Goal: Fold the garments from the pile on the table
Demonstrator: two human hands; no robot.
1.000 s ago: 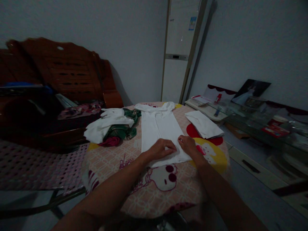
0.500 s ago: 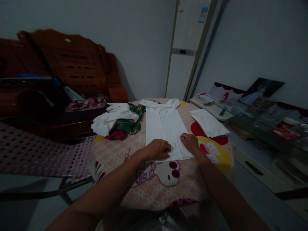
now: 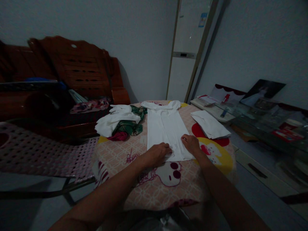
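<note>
A white shirt (image 3: pixel 158 125) lies on the cloth-covered round table in a long folded strip, its far end bunched and its near edge toward me. My left hand (image 3: pixel 158 153) rests on the near left part, fingers curled down onto the fabric. My right hand (image 3: pixel 191 143) is at the right edge of the shirt, thumb and fingers drawn together on the cloth. The fingertips of both hands are partly hidden. Right of the shirt lies a folded white garment (image 3: pixel 210 124). To the left is a loose heap of white clothing (image 3: pixel 115 120) with green patterned fabric (image 3: pixel 130 126) and dark red cloth (image 3: pixel 118 136).
A pink patterned tablecloth (image 3: pixel 144 195) covers the table. At left stand a woven chair (image 3: pixel 48 154) and a wooden bench (image 3: pixel 79 67). A glass-topped cabinet (image 3: pixel 255 120) with papers and a picture runs along the right. Behind is a tall white air conditioner (image 3: pixel 183 73).
My left hand has shifted slightly on the shirt, its fingers lying a bit flatter. The right hand stays at the shirt's edge. The view has tilted slightly.
</note>
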